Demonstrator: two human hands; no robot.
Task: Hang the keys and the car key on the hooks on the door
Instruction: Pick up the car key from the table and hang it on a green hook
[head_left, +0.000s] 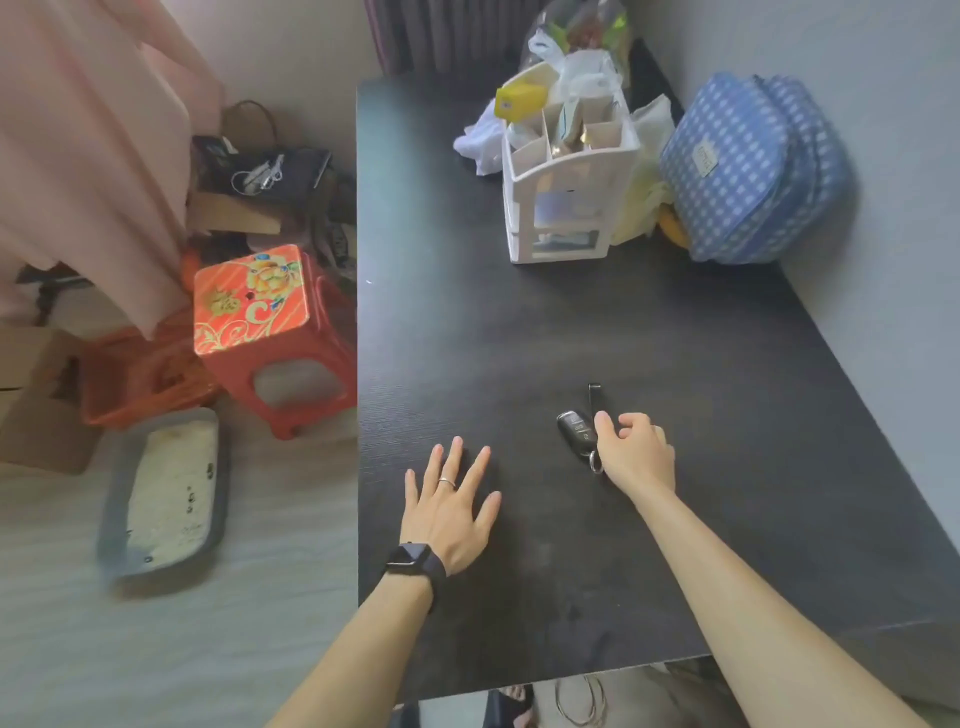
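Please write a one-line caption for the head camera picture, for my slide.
Right hand reaches the car key on the black table; left hand rests flat, fingers spread.

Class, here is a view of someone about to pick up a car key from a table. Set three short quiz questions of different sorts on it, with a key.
1. True or false: the left hand lies flat and empty on the table.
2. Which hand reaches the car key? A left, B right.
3. Fill in: the stool beside the table is ____ in colour.

Key: 1 true; 2 B; 3 red.
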